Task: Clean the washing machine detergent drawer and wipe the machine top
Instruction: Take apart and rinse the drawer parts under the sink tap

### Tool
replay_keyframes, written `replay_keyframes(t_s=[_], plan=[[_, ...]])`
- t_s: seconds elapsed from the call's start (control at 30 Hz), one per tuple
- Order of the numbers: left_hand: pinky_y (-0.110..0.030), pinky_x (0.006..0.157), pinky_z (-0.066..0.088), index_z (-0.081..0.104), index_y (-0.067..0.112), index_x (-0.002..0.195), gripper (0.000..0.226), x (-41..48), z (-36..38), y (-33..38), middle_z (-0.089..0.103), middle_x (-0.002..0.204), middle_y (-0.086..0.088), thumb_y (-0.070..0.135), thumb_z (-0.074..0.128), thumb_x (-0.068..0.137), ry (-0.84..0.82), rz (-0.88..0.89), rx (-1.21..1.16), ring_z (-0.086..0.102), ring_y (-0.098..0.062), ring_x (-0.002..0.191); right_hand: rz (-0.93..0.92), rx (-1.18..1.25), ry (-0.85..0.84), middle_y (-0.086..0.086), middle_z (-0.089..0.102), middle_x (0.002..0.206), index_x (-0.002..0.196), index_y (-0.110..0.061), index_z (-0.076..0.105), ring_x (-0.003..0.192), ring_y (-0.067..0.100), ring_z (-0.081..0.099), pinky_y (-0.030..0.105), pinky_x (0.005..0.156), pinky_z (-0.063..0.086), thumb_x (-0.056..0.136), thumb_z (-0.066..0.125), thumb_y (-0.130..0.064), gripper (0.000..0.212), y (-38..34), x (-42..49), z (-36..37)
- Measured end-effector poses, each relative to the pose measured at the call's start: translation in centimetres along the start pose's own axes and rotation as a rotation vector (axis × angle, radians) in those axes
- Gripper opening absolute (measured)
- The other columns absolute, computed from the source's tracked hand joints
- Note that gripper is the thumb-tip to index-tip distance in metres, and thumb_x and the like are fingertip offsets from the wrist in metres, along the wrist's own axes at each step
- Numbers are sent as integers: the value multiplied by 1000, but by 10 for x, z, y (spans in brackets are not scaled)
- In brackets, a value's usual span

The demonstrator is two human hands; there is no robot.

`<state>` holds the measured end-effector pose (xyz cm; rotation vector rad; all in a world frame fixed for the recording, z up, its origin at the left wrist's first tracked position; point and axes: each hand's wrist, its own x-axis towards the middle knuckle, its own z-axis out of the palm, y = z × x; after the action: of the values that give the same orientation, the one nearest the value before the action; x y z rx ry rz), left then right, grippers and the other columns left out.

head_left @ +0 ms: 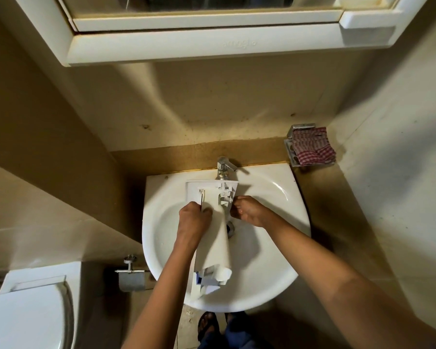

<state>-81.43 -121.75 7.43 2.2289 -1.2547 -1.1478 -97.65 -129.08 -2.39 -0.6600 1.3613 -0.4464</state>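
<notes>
1. The drawer lies lengthwise over the sink, its far end under the tap and its near end by the near rim.
2. The left hand grips the drawer's left edge, fingers curled round it.
3. The right hand sits at the drawer's right edge with bent fingers; I cannot tell whether it holds it.
4. A red checked cloth lies in a wall dish to the far right.
5. A toilet stands near left.

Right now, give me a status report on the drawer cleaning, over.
Left hand grips white plastic detergent drawer over white ceramic sink. Right hand at drawer's right edge, grip unclear. Chrome tap just beyond drawer's far end.
</notes>
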Motion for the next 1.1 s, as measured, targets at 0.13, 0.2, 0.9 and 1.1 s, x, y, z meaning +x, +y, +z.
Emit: replay_keyframes(t_s=[0.13,0.2,0.9,1.1], plan=[[-26,56,33,55,-2,73,27,-6,3,-5,58,75,-12,19,56,90,51,-2,-70,56,-37,77,10,60,-13,4,59,65,92,-7,56,43,8,54,27,60,51,95,30,7,30,1,0,7],[-26,55,32,49,1,63,30,-15,5,-6,48,61,-7,13,58,89,98,9,-108,46,-30,63,6,108,-12,4,60,60,95,-6,53,38,6,49,28,64,50,96,29,7,28,3,1,7],[-22,49,42,51,7,69,26,-11,23,-27,52,74,-9,15,60,92,198,-349,-825,49,-19,60,-1,-10,-49,13,55,133,132,-1,49,128,27,49,36,109,38,101,33,-5,35,-7,-27,-12],[-17,43,39,49,12,74,23,-24,22,-34,48,65,-4,9,54,97,124,-441,-1141,50,-13,46,35,-282,53,4,62,90,100,-12,61,72,14,58,23,65,42,95,49,-17,14,-6,-26,-28]])
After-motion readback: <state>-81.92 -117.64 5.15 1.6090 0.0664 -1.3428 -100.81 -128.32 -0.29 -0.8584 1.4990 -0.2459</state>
